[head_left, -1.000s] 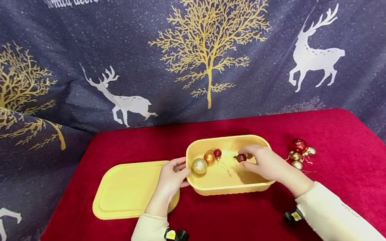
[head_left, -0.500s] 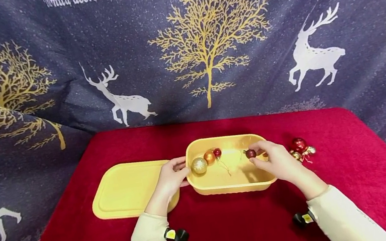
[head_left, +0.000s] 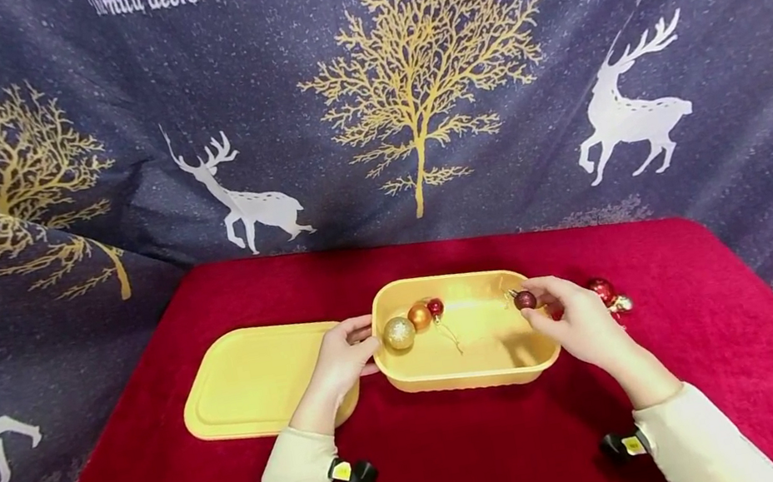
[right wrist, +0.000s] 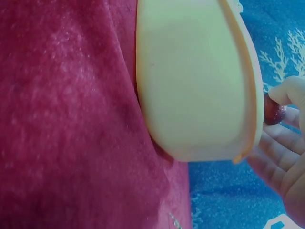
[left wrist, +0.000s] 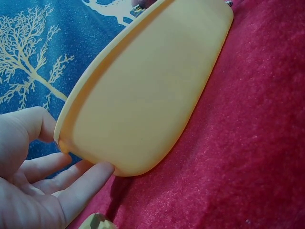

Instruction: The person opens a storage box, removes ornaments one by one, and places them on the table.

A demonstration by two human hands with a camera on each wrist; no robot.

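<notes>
My left hand [head_left: 336, 363] holds the left end of a yellow plastic box [head_left: 465, 382], thumb at the rim and other fingers against the outside. In the right hand [head_left: 586, 327], a small dark red Christmas bauble [head_left: 525, 300] is pinched between thumb and fingers, above the box's right end. The right wrist view shows this bauble [right wrist: 274, 110] just past the rim. Inside the box, toward the left, lie a glittery gold bauble [head_left: 399, 333], an orange bauble [head_left: 420, 317] and a small red bauble [head_left: 435, 307] with a string loop.
A yellow lid [head_left: 249, 381] lies flat to the left, partly under my left forearm. Right of the box, a shiny red bauble [head_left: 600, 290] and a pale one [head_left: 622, 303] sit on the red cloth [head_left: 467, 464], partly hidden by my right hand. A patterned curtain hangs behind.
The right hand has moved right with the dark red bauble, from over the box's middle to its right end. My left hand and the box stay put.
</notes>
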